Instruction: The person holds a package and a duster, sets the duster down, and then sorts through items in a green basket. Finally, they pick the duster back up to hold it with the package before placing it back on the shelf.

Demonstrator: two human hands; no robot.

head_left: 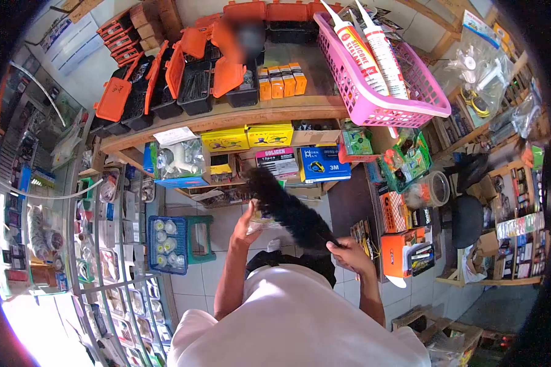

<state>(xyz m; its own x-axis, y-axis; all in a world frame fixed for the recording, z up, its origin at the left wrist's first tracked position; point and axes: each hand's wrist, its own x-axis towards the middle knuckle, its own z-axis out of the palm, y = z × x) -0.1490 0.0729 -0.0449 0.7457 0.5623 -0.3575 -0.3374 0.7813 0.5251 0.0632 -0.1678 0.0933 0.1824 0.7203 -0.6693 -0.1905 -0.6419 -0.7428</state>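
Note:
My right hand is closed round the handle end of a black feather duster. The duster slants up and to the left, its fluffy end near the shelf front. My left hand grips a clear plastic pack, whose contents I cannot make out. Dark feathers cover part of this pack. Just beyond the duster's tip are a pink and black box and a blue box on the lower shelf.
Above stands a wooden shelf with orange-lidded black boxes and a pink basket holding sealant tubes. At left are glass cases, a blue basket and a green stool. An orange box sits at right.

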